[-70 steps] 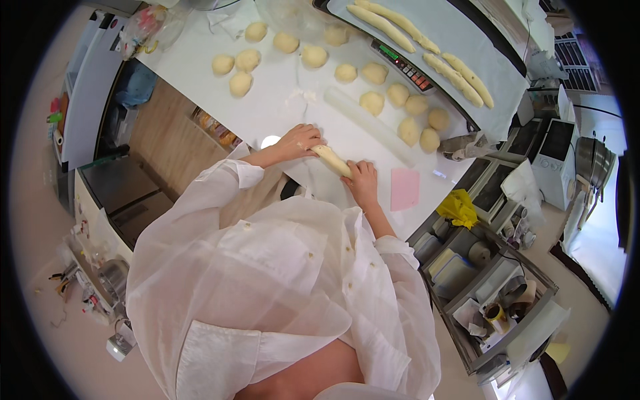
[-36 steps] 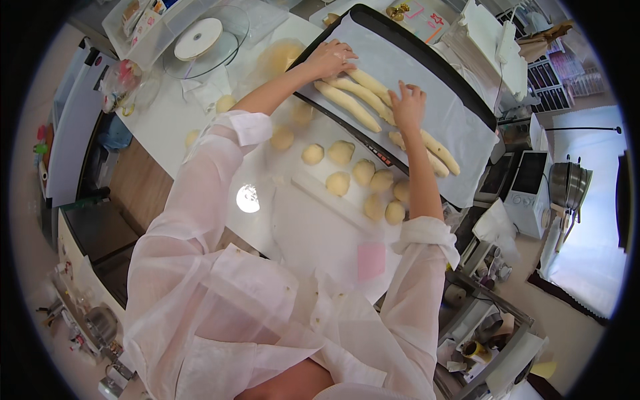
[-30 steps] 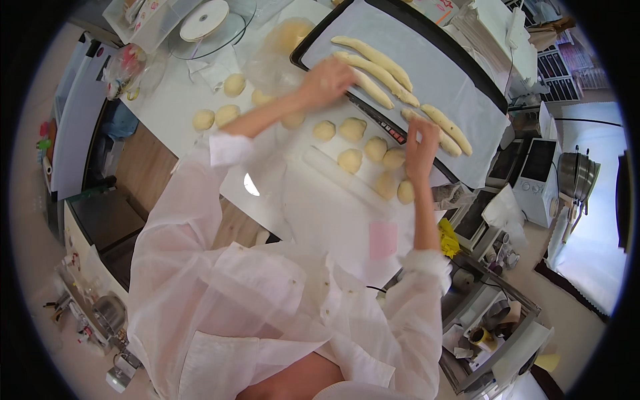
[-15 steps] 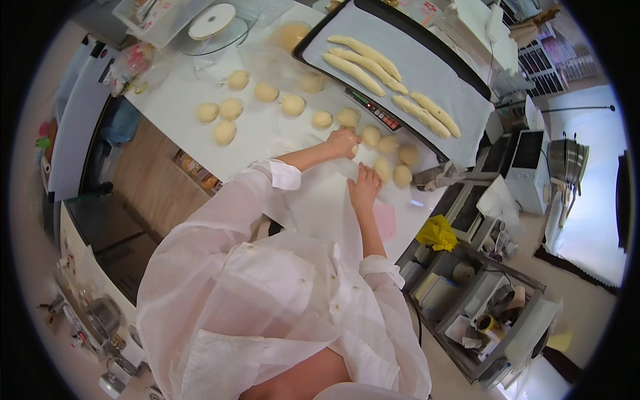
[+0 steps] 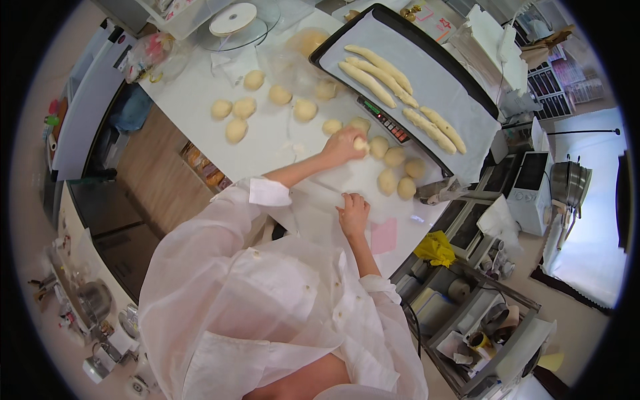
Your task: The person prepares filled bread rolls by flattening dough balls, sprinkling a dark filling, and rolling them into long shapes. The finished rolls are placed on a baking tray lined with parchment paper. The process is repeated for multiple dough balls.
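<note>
My left hand closes its fingers round a pale dough piece, just in front of the digital scale. Close to its right, several round dough balls sit in a cluster on the white table. My right hand rests nearer to me on the tabletop, fingers loosely bent and somewhat apart, with nothing visible in them. More dough balls lie spread out to the left. Beyond the scale, long dough strips lie on a paper-lined black baking tray.
A pink card lies right of my right hand. At the table's far left stand a round turntable and a plastic bag. A shelf unit with a yellow bag on it stands at the right.
My right hand has drawn back toward me, away from the dough balls. My left hand has turned slightly and still grips the dough piece. The whole view has shifted a little.
</note>
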### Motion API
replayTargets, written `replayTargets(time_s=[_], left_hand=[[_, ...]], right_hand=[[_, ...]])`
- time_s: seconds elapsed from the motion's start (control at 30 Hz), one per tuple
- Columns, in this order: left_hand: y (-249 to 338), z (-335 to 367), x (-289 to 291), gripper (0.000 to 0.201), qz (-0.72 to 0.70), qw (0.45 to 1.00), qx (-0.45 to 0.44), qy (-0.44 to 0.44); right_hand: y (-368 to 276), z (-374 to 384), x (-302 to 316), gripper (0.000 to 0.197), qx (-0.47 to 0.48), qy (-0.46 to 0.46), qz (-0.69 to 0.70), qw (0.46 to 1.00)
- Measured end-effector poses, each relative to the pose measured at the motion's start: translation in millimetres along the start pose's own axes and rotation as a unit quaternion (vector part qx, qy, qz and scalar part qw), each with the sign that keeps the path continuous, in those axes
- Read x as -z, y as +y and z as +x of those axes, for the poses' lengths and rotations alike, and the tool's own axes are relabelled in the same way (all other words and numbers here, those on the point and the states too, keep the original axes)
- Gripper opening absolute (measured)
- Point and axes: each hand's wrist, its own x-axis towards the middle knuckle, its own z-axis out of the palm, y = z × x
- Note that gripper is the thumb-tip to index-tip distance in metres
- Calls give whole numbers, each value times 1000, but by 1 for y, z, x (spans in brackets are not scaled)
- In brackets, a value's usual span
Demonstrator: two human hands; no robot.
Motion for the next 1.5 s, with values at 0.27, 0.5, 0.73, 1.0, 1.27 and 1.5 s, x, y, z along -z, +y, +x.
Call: replayTargets(time_s=[0.27, 0.5, 0.73, 1.0, 1.27, 1.5], left_hand=[[-13, 36, 20, 64, 123, 991, -4, -52], [-79, 26, 37, 49, 165, 986, -17, -6], [-25, -48, 70, 42, 153, 987, 36, -39], [-1, -141, 89, 42, -34, 990, 104, 90], [-33, -179, -12, 53, 18, 992, 114, -57], [-51, -224, 15, 45, 94, 978, -19, 184]], right_hand=[[-26, -11, -19, 46, 32, -48, 61, 996], [-12, -22, -12, 49, 8, -36, 46, 998], [14, 7, -11, 44, 50, -63, 16, 997], [28, 94, 46, 39, 107, 91, -143, 980], [21, 29, 37, 49, -84, 69, 164, 980], [-22, -27, 26, 52, -72, -1, 70, 995]])
